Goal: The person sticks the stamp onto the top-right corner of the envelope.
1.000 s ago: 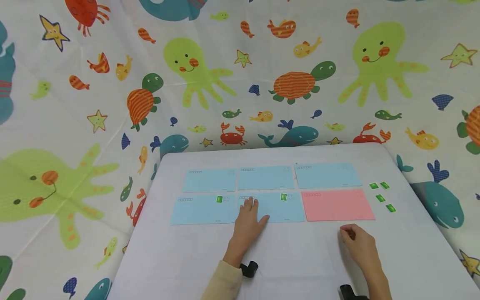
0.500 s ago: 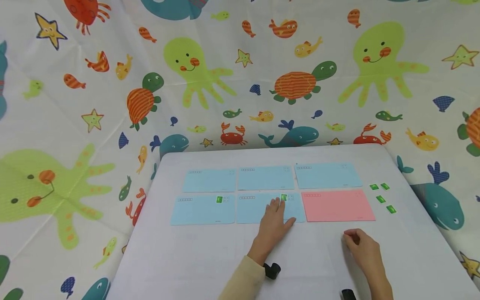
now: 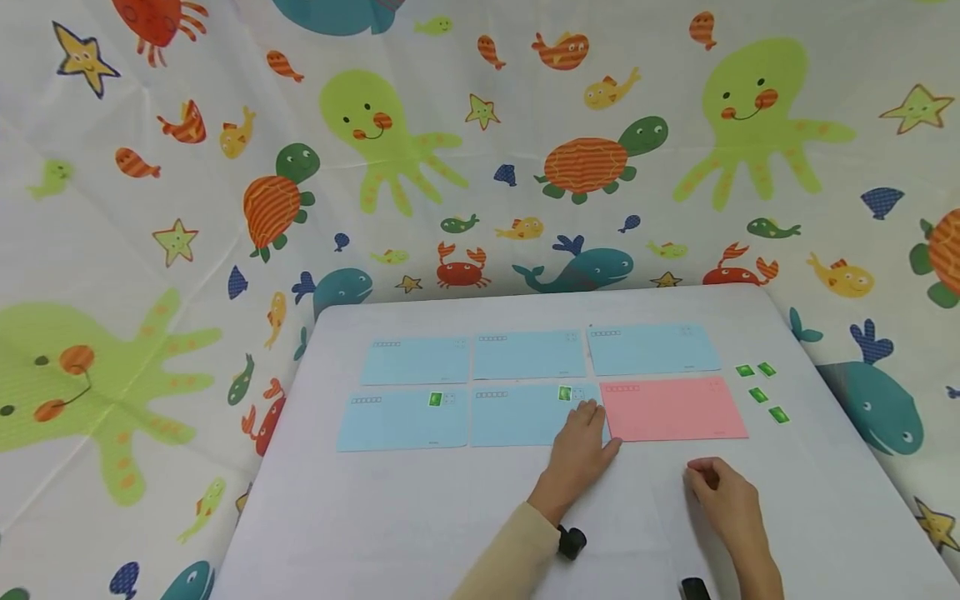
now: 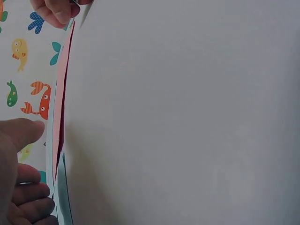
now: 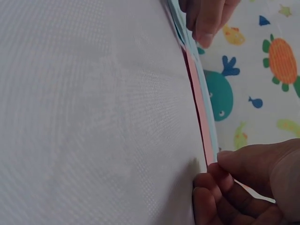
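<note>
My left hand (image 3: 577, 454) rests with fairly straight fingers on the right end of the front middle blue envelope (image 3: 513, 421), its thumb by the pink envelope (image 3: 675, 408). On that blue envelope a green stamp (image 3: 565, 392) lies near the upper right corner. The front left blue envelope (image 3: 401, 425) bears another green stamp (image 3: 435, 399). Below the pink envelope, my right hand (image 3: 731, 500) hovers low over the table, fingers loosely curled and thumb tip close to the index finger. No object shows between them in the right wrist view, where this hand (image 5: 248, 183) appears large.
Behind lie a left blue envelope (image 3: 416, 362), a middle one (image 3: 528, 357) and a right one (image 3: 652, 350). Several loose green stamps (image 3: 757, 394) lie to the right of the envelopes. A sea-animal printed cloth (image 3: 480, 167) hangs behind the white table (image 3: 420, 517).
My left hand has slid rightward across the front middle blue envelope, past its stamp to the right end. My right hand has drawn back slightly. The envelopes and stamps lie as before.
</note>
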The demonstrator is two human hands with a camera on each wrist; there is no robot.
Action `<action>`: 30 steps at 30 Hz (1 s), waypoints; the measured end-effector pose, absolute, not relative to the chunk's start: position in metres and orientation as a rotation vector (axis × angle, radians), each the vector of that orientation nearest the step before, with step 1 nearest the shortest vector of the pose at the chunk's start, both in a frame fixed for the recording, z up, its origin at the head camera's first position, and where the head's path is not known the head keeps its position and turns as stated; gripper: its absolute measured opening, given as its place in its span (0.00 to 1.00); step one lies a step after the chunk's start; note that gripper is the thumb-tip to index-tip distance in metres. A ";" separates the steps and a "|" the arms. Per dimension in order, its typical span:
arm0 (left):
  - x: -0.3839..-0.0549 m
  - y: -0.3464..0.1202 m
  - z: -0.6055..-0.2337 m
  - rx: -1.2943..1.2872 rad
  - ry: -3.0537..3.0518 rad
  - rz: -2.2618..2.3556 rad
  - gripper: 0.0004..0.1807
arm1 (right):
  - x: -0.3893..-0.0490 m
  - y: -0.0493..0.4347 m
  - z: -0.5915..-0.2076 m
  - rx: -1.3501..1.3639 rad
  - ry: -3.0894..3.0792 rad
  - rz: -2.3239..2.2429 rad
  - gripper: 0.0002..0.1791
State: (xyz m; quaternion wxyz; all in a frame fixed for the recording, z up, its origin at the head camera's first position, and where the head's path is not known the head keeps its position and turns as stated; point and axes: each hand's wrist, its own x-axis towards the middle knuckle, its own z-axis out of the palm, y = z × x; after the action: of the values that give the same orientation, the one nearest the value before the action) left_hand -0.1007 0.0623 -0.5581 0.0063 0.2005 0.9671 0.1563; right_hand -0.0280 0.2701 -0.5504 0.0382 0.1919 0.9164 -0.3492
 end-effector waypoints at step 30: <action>-0.109 0.081 -0.567 0.677 3.087 0.173 0.29 | -0.029 0.274 -0.555 0.591 2.853 -1.096 0.12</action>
State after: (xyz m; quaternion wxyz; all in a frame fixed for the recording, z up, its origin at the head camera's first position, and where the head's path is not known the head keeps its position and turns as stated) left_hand -0.1090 0.0810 -0.5669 -0.0117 0.2138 0.9753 0.0545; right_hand -0.0295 0.2738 -0.5553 0.0145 0.1898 0.9164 -0.3521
